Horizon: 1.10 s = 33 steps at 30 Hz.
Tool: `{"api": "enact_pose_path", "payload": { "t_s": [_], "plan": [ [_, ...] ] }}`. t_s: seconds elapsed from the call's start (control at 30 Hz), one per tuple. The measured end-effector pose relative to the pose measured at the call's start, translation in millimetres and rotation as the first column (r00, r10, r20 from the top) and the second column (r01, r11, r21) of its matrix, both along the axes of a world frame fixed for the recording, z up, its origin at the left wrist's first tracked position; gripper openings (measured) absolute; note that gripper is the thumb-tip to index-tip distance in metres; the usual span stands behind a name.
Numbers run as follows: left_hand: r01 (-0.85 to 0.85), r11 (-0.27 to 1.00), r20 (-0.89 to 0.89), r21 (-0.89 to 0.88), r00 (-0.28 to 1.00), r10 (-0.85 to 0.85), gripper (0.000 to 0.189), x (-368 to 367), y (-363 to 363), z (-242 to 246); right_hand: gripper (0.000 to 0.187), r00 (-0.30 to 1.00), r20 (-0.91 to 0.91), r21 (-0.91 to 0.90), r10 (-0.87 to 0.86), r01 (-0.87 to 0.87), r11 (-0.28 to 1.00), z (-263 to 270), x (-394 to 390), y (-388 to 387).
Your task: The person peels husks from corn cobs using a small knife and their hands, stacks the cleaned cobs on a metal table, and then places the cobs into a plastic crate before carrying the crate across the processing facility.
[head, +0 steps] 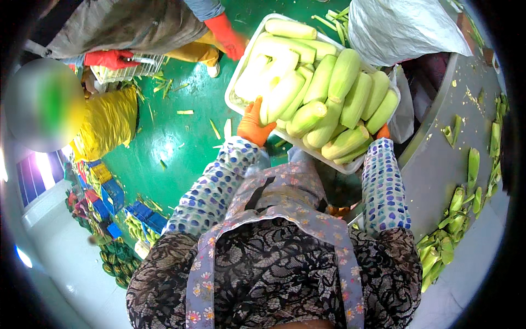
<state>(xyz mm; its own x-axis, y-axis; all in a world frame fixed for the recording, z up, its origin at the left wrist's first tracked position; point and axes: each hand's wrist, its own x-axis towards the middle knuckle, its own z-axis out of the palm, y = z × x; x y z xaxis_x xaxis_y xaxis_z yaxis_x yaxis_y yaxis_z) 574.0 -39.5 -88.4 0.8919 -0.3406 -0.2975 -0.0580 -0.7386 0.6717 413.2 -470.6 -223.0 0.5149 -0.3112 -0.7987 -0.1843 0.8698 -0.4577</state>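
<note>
A white plastic crate [349, 168], tilted in the view, is heaped with trimmed ears of corn [318, 105] in pale green husks. My left hand [255, 125], in an orange glove, grips its near left rim, fingers reaching over the edge beside the corn. At the right end of the crate, my right hand [383, 131], also in an orange glove, holds the side near the corner. Most of that hand is hidden behind the crate and the corn. Strong light washes out the ears at the left.
A co-worker's red-gloved hand [230, 37] is near the crate's far left side; another red glove [109, 59] holds a white basket [119, 74]. Husk scraps litter the green floor [164, 123]. A grey metal table [427, 164] with husks stands right, beside a white sack [404, 28].
</note>
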Motion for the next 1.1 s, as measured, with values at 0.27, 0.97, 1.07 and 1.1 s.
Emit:
{"api": "enact_pose_path", "payload": {
  "t_s": [0.27, 0.97, 1.07, 1.1],
  "plan": [
    [-0.684, 0.5, -0.573, -0.531, 0.725, 0.383, 0.049, -18, -5, -4, 0.067, 0.964, -0.224, -0.28, -0.143, 0.077, 0.957, 37, -19, 9],
    [-0.729, 0.529, -0.559, -0.435, 0.679, 0.477, 0.032, -24, 70, -1, 0.067, 0.994, 0.044, -0.12, 0.104, -0.098, 0.988, 18, -5, -4],
    [-0.908, 0.345, -0.615, -0.239, 0.416, 0.669, 0.032, -67, 160, -4, 0.065, 0.993, 0.014, -0.06, 0.119, -0.118, 0.991, 58, 16, 22],
    [-0.945, 0.293, -0.616, -0.148, 0.319, 0.72, 0.032, -91, 194, -12, 0.065, 0.994, -0.001, -0.024, 0.106, -0.106, 0.994, 56, 20, 20]
  ]
}}
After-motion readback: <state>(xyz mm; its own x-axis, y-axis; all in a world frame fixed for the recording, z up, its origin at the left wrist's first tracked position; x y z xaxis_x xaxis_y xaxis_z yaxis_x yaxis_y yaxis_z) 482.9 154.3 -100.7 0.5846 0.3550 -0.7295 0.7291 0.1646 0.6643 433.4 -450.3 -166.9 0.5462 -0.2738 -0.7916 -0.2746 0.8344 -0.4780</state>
